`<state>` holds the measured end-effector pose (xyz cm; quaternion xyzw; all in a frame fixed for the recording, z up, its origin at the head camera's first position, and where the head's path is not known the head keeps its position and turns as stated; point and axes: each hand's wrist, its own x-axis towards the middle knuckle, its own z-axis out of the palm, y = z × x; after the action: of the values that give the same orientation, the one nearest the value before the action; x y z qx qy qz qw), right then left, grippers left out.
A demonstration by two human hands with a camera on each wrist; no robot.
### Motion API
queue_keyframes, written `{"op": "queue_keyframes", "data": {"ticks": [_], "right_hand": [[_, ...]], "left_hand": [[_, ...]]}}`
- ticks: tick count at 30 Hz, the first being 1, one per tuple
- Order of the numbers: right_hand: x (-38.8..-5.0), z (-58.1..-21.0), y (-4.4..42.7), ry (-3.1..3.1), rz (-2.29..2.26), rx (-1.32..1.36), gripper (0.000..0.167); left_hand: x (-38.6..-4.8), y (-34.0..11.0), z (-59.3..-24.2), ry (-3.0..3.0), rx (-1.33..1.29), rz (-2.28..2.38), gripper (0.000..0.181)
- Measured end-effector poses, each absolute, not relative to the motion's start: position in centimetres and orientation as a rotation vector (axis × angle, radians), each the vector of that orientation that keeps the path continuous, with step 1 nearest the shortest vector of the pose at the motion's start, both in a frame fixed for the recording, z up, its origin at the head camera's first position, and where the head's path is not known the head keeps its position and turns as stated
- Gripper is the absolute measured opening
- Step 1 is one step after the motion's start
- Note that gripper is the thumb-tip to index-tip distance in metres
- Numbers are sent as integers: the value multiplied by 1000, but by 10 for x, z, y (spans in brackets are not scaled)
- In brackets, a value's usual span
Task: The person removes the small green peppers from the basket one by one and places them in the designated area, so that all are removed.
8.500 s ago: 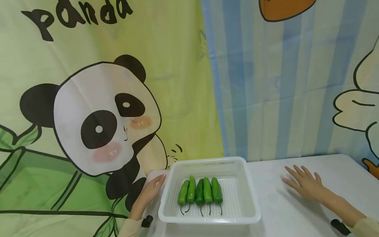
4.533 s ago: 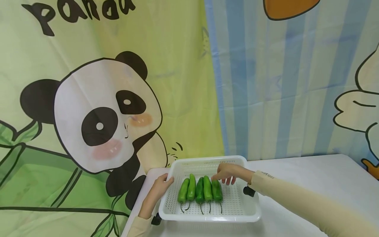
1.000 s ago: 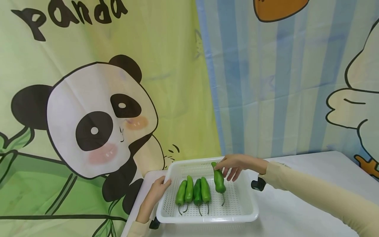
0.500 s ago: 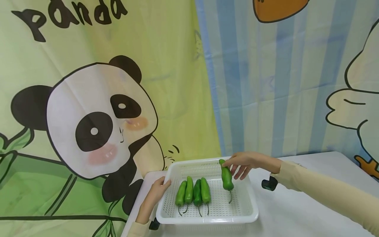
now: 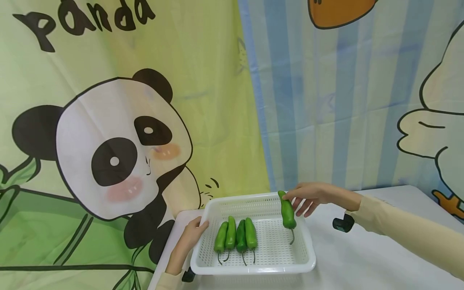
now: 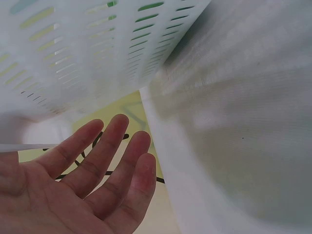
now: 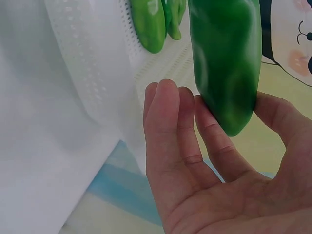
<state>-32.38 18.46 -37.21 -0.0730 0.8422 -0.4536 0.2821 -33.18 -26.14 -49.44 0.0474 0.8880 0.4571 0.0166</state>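
Note:
A green chili pepper [image 5: 288, 212] hangs stem-down over the right side of a white perforated basket [image 5: 253, 269]. My right hand [image 5: 311, 195] pinches its tip between thumb and index finger; the right wrist view shows the other fingers [image 7: 163, 117] held apart from it. Several more green peppers [image 5: 230, 233] lie side by side in the basket, stems toward me. At the basket's left rim, my left hand [image 5: 192, 233] rests with the thumb over the edge. Its relaxed fingers [image 6: 114, 146] are outside the basket wall in the left wrist view, where the thumb is mostly hidden.
The basket stands on a white table [image 5: 348, 245], which extends to the right. Behind it hangs a printed curtain [image 5: 224, 100] with a panda and blue stripes. Black wrist devices [image 5: 343, 222] sit under both wrists.
My right hand reached into the basket, took the rightmost pepper by its tip and lifted it. Over the last second it has carried it right and upward. My left hand stays at the rim.

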Motion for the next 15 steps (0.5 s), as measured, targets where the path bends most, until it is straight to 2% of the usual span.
{"op": "queue_keyframes", "data": {"ticks": [15], "right_hand": [[-317,-377,212,2269,-1240,-152,39]], "left_hand": [[-332,-261,-495,2774,129,1432,43]]}}
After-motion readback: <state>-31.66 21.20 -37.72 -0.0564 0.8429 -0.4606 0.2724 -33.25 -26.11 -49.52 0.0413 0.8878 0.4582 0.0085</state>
